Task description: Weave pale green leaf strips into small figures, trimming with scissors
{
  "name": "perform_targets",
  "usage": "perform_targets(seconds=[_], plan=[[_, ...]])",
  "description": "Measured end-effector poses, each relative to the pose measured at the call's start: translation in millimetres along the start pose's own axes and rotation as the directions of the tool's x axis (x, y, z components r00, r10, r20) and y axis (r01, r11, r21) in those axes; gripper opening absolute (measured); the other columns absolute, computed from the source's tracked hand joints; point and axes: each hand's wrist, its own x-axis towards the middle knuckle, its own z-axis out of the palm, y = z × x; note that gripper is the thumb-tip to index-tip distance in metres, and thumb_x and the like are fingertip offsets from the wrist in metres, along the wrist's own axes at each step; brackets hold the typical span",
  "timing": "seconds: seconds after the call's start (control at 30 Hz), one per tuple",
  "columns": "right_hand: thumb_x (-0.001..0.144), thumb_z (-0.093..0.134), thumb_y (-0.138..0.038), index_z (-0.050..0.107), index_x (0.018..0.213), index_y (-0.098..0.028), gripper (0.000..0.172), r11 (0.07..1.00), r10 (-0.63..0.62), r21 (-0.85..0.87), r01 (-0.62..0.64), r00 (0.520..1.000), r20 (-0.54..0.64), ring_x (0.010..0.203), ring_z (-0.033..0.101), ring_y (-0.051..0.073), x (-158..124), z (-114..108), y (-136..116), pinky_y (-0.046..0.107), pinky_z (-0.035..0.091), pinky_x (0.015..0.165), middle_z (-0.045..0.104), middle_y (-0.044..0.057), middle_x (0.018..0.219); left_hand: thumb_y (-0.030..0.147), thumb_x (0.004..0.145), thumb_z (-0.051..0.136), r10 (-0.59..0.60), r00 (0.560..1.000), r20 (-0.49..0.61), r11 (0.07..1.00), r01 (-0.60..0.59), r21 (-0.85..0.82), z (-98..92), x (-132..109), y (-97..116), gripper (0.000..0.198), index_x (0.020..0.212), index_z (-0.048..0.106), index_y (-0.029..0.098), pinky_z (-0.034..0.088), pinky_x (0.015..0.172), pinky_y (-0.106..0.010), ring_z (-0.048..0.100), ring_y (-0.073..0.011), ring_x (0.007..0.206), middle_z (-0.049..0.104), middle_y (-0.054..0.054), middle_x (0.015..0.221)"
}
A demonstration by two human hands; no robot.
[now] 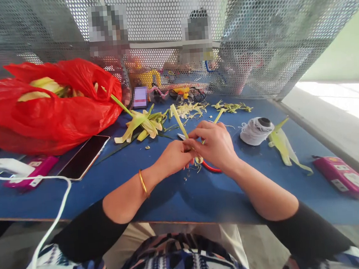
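Observation:
My left hand and my right hand meet above the middle of the blue table, fingers closed and touching. Between them they pinch a narrow pale-green corn husk strip that sticks up and away from me. A second strip end shows behind my right hand. Where the fingertips meet, the rest of the piece is mostly hidden. Under my hands lies a pair of scissors, its red handle partly covered by my right hand. A cone of white thread stands to the right.
At the left is a red plastic bag of husks, with a dark phone and white cable nearer me. Husk pieces and trimmed scraps lie beyond my hands. A loose husk and magenta pack are right. Perforated mesh borders the back.

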Motion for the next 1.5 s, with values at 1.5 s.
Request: perform_targets(seconds=[1.5], plan=[[0.095,0.047,-0.033,0.052,0.063,-0.021,0.034,0.997,0.060,0.047,-0.062,0.997,0.042,0.058,0.047,0.013,-4.1,3.9,0.7,0.026,0.029,0.057,0.056,0.001,0.062,0.023,0.075,0.078,-0.177,0.977,-0.119,0.718,0.045,-0.694,-22.6,10.3,8.4,0.010,0.080,0.077,0.014,0.050,0.065,-0.023,0.067,-0.0129,0.065,0.073,-0.006,0.070]])
